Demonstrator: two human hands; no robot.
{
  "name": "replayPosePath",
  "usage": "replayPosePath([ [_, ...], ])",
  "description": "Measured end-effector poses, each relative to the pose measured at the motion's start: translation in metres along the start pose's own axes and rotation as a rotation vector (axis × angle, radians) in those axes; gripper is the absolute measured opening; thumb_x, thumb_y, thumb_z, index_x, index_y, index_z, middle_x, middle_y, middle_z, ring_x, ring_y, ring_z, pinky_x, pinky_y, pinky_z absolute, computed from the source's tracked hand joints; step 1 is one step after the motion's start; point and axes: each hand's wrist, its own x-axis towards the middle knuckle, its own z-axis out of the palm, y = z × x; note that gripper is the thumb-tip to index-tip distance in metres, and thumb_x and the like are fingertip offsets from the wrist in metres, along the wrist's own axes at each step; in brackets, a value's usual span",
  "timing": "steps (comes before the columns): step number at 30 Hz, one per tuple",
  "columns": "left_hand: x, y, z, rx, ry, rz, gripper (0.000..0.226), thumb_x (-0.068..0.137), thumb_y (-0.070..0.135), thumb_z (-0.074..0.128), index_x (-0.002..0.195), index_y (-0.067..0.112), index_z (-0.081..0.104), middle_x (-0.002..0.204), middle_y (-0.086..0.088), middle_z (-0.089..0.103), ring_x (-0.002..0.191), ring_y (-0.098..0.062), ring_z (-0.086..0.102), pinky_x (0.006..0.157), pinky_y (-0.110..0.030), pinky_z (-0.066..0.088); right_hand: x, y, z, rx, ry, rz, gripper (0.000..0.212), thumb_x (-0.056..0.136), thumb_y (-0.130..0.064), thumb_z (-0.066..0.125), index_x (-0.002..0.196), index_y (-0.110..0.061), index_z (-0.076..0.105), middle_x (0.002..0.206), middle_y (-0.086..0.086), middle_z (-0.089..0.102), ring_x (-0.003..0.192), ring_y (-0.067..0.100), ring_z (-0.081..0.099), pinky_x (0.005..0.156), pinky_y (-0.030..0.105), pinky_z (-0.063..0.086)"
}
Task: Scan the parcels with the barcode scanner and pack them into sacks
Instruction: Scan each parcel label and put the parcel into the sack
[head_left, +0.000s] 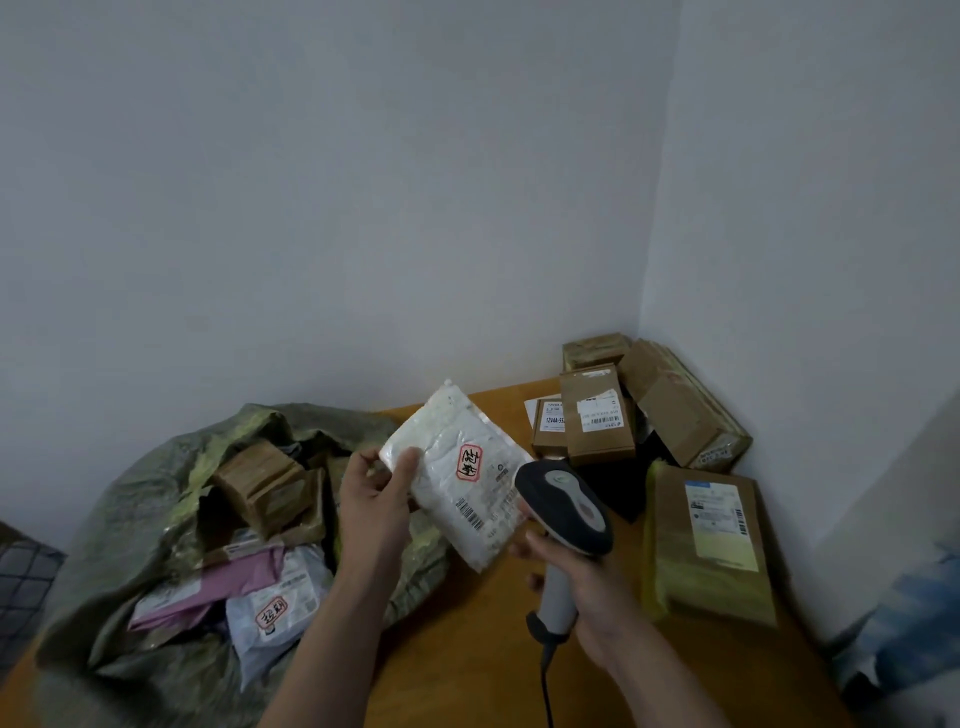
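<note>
Makeshift parcel sorting corner: bare white walls (363, 208), wooden table (467, 649), taped cartons (597, 415), woven sack (130, 519)

White parcel (457, 473) with red stamp (469, 464) and black barcode; grey-and-black scanner (569, 506); olive-green sack (156, 499); pink mailer (228, 579); brown boxes (597, 415); orange-brown counter (467, 649).
</note>
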Motion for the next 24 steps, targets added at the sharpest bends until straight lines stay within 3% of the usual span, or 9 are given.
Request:
replayPosePath([
  [5, 0.000, 0.000, -0.001, 0.063, -0.007, 0.028, 0.048, 0.096, 0.007, 0.069, 0.136, 0.028, 0.053, 0.107, -0.005, 0.073, 0.086, -0.019, 0.077, 0.061, -0.030, 0.060, -0.001, -0.002, -0.002, 0.091, 0.030, -0.059, 0.052, 0.072, -0.019, 0.087, 0.121, -0.013, 0.072, 0.114, 0.013, 0.075, 0.096, 0.028, 0.072, 0.068, 0.036, 0.058],
  [8, 0.000, 0.001, -0.007, 0.227, -0.119, 0.055, 0.082, 0.088, -0.003, 0.071, 0.152, 0.039, 0.040, 0.100, -0.015, 0.072, 0.086, -0.026, 0.076, 0.067, -0.034, 0.063, 0.001, -0.005, -0.005, 0.115, 0.114, -0.090, 0.082, 0.050, -0.039, 0.100, 0.123, -0.016, 0.071, 0.118, 0.008, 0.075, 0.110, 0.029, 0.070, 0.087, 0.046, 0.058],
  [12, -0.001, 0.000, -0.009, 0.596, -0.326, 0.164, 0.116, 0.083, -0.001, 0.078, 0.160, 0.052, 0.009, 0.116, 0.018, 0.062, 0.075, -0.017, 0.073, 0.058, -0.028, 0.058, 0.003, -0.007, -0.009, 0.099, 0.128, -0.130, 0.072, 0.060, -0.030, 0.095, 0.126, -0.017, 0.070, 0.119, 0.003, 0.075, 0.117, 0.026, 0.067, 0.100, 0.050, 0.054],
  [15, 0.000, 0.004, -0.007, 0.677, -0.336, 0.214, 0.094, 0.085, 0.012, 0.081, 0.155, 0.047, 0.028, 0.119, 0.003, 0.066, 0.085, -0.013, 0.072, 0.057, -0.019, 0.055, 0.002, -0.010, -0.009, 0.129, 0.086, -0.131, 0.058, 0.075, -0.016, 0.084, 0.131, -0.017, 0.066, 0.117, -0.005, 0.076, 0.106, 0.016, 0.072, 0.088, 0.045, 0.061],
  [18, -0.002, 0.012, -0.003, 0.619, -0.226, 0.238, 0.051, 0.090, 0.025, 0.079, 0.128, 0.038, 0.046, 0.116, 0.002, 0.065, 0.095, -0.012, 0.067, 0.053, -0.012, 0.051, 0.001, -0.012, -0.009, 0.117, 0.102, -0.151, 0.062, 0.073, -0.024, 0.089, 0.130, -0.017, 0.067, 0.118, -0.008, 0.075, 0.110, 0.014, 0.071, 0.082, 0.033, 0.059],
  [19, -0.002, 0.014, -0.002, 0.633, -0.187, 0.263, 0.050, 0.089, 0.028, 0.080, 0.124, 0.034, 0.047, 0.120, 0.003, 0.063, 0.100, -0.014, 0.065, 0.057, -0.014, 0.053, 0.001, -0.012, -0.009, 0.099, 0.111, -0.165, 0.068, 0.067, -0.032, 0.093, 0.130, -0.018, 0.068, 0.120, -0.009, 0.075, 0.114, 0.015, 0.068, 0.086, 0.033, 0.057],
  [21, 0.001, 0.015, -0.004, 0.847, -0.156, 0.397, 0.066, 0.083, 0.032, 0.083, 0.133, 0.034, 0.041, 0.138, 0.003, 0.054, 0.121, -0.020, 0.057, 0.087, -0.031, 0.056, 0.002, -0.013, -0.011, 0.051, 0.120, -0.178, 0.077, 0.059, -0.041, 0.090, 0.130, -0.021, 0.069, 0.124, -0.010, 0.073, 0.119, 0.012, 0.065, 0.093, 0.032, 0.053],
  [23, 0.002, 0.018, -0.003, 1.139, -0.243, 0.513, 0.088, 0.080, 0.040, 0.080, 0.151, 0.036, 0.029, 0.152, 0.002, 0.045, 0.140, -0.025, 0.043, 0.113, -0.048, 0.041, 0.002, -0.013, -0.010, 0.016, 0.098, -0.186, 0.078, 0.058, -0.042, 0.091, 0.130, -0.024, 0.068, 0.125, -0.009, 0.073, 0.119, 0.010, 0.065, 0.095, 0.032, 0.052],
  [24, 0.001, 0.020, -0.001, 1.208, -0.320, 0.519, 0.092, 0.081, 0.042, 0.078, 0.155, 0.037, 0.023, 0.153, 0.002, 0.045, 0.141, -0.023, 0.042, 0.116, -0.048, 0.037, 0.002, -0.013, -0.009, 0.001, 0.085, -0.183, 0.082, 0.055, -0.046, 0.092, 0.131, -0.024, 0.067, 0.126, -0.008, 0.072, 0.120, 0.010, 0.065, 0.097, 0.033, 0.052],
])
